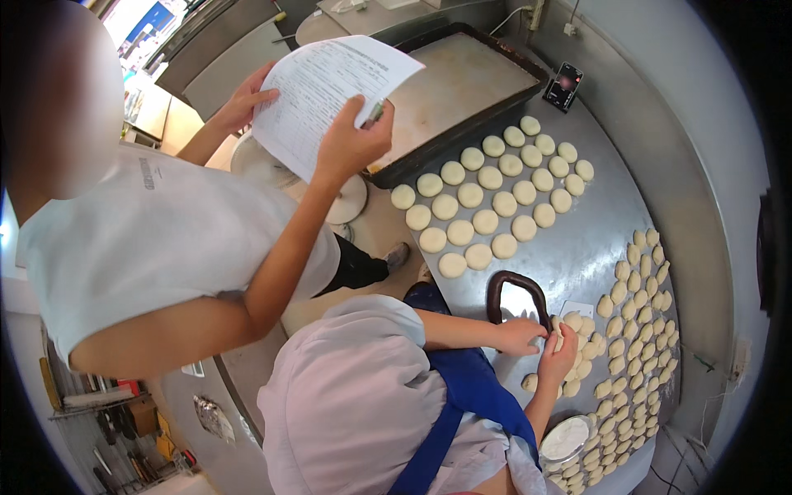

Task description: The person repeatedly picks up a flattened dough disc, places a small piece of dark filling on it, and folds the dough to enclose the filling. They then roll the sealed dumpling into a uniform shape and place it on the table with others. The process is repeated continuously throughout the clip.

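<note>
My left hand (521, 337) is beside the lower end of a dark brown, paste-like rope (516, 276), bent into a loop on the metal table. Its fingertips meet my right hand; whether they grip anything is unclear. My right hand (559, 357) holds a small pale dough piece (557, 324) between thumb and fingers. Under and beside it lies a pile of small dough balls (585, 352), next to a white scraper-like plate (576, 307). Flattened round dough pieces (485, 221) lie in rows farther off. Many oval, pointed dough pieces (634, 349) cover the right side.
A co-worker (185, 229) stands at the left, holding papers (331, 93) and a small object. Behind the rounds is a large dark-rimmed tray (461, 133). A phone (563, 88) leans on a stand by the wall. A bowl of white powder (566, 438) sits near my right forearm.
</note>
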`<action>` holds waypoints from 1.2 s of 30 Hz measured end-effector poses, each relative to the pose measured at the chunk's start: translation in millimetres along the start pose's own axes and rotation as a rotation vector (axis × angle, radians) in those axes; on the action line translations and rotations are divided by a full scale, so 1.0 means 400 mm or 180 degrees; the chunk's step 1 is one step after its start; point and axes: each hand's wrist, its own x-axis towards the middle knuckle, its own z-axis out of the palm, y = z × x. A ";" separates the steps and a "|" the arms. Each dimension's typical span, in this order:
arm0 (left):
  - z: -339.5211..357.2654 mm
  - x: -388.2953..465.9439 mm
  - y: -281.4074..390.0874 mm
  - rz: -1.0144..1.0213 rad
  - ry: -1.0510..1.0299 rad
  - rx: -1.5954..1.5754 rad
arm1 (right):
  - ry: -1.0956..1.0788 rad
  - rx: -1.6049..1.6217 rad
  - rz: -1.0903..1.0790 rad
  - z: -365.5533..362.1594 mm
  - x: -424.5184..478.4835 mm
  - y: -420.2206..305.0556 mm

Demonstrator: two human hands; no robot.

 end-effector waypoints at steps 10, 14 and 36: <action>-0.045 -0.019 -0.011 0.0342 -0.0388 0.0456 | -0.0126 -0.0438 -0.0027 0.013 -0.026 -0.085; -0.048 -0.029 -0.036 0.0179 -0.0611 0.0686 | -0.0214 -0.0316 -0.0035 0.055 -0.033 -0.098; -0.084 -0.076 0.027 0.0416 -0.0165 0.0134 | -0.0043 -0.0172 0.0286 0.067 -0.053 -0.097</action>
